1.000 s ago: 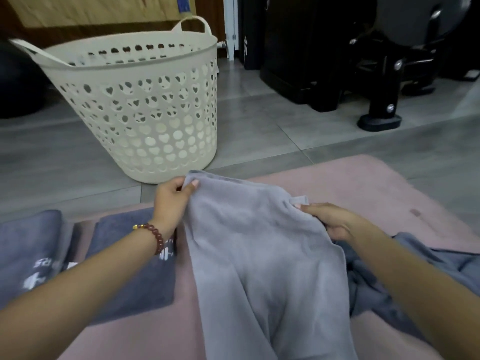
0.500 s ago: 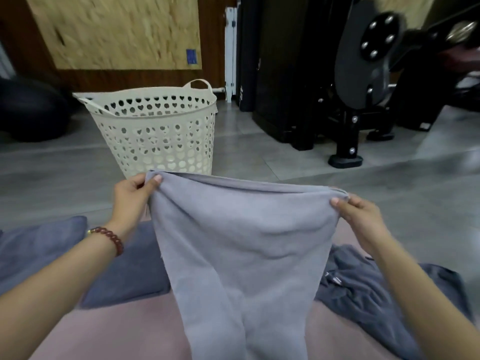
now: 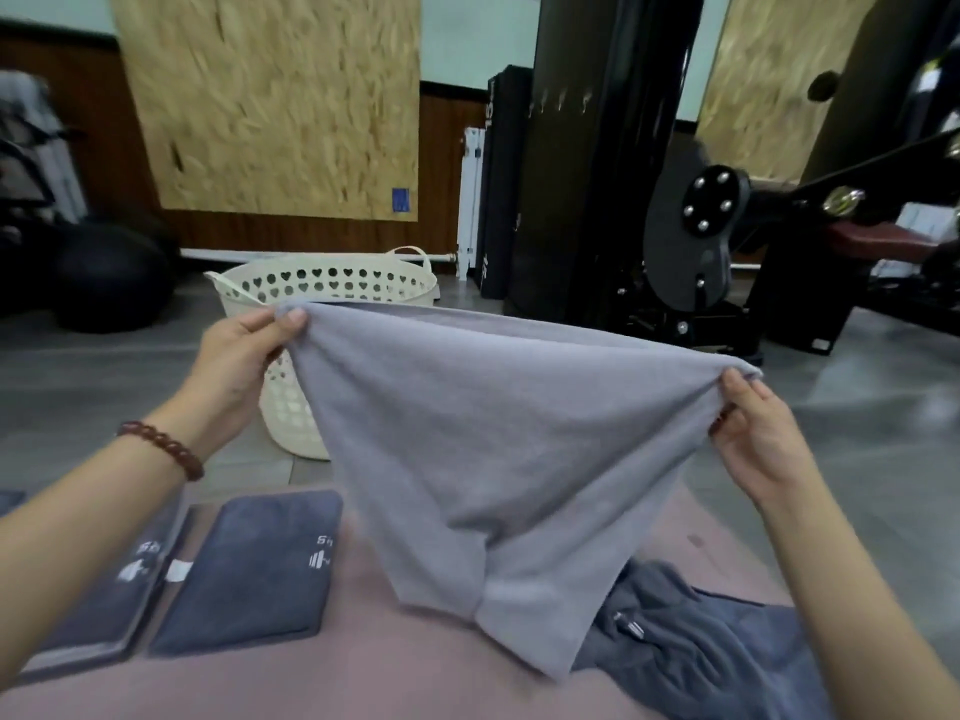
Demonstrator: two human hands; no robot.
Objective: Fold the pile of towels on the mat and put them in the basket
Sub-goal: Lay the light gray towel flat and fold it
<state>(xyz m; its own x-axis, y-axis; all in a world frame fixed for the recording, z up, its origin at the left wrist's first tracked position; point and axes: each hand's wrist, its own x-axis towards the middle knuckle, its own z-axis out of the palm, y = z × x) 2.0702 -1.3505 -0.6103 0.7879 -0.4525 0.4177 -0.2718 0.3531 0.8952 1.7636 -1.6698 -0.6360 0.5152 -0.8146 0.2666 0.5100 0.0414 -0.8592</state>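
A: So, where is the towel being worked on?

B: Off the mat. The light grey towel (image 3: 493, 433) hangs spread between both hands. Its top edge is stretched nearly straight and its lower part droops in folds toward the pink mat (image 3: 363, 662). I cannot tell whether its bottom corner touches anything.

A: And the hands?

B: The left hand (image 3: 244, 350) pinches the towel's left top corner between thumb and fingers, with a reddish bead bracelet (image 3: 161, 446) on its wrist. The right hand (image 3: 753, 433) pinches the right top corner the same way, a little lower than the left.

A: The basket?

B: The cream basket (image 3: 288, 418), with heart-shaped holes and loop handles, stands on the grey floor beyond the mat. It is behind the left hand and partly hidden by the held towel.

A: Anything else on the mat?

B: At the left, a folded dark blue towel (image 3: 254, 569) with a white dumbbell logo lies in plain view. A second folded towel (image 3: 98, 615) lies just left of it, partly under the left forearm. At the right, a rumpled pile of dark grey towels (image 3: 696, 652) lies below the hanging one.

A: Behind?

B: A black exercise ball (image 3: 111, 283) sits at the left and a black weight machine (image 3: 691, 241) at the right. A chipboard panel (image 3: 280, 96) is on the wall.
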